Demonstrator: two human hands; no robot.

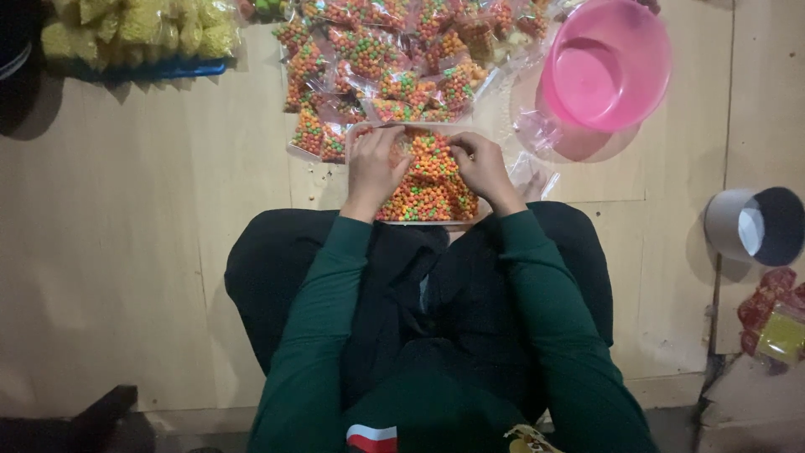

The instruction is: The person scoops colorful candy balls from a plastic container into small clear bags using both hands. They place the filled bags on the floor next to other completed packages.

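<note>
at the bottom centre of the frame sit the person's dark lap and green sleeves (537,335). just above, in the middle, lies a heap of small coloured puffed balls (428,189) on a pale tray. the left hand (373,164) and right hand (480,164) meet at its far edge, fingers curled and pinching what looks like a thin clear bag (423,134); the film itself is hard to make out. such a bag would likely be light, limp and slippery, the balls crushable, so hold it by the mouth edge, not the belly. beyond, at top centre, lie filled packets (377,50). a pink basin (608,63) sits upper right, yellow snack bags (134,29) upper left.
</note>
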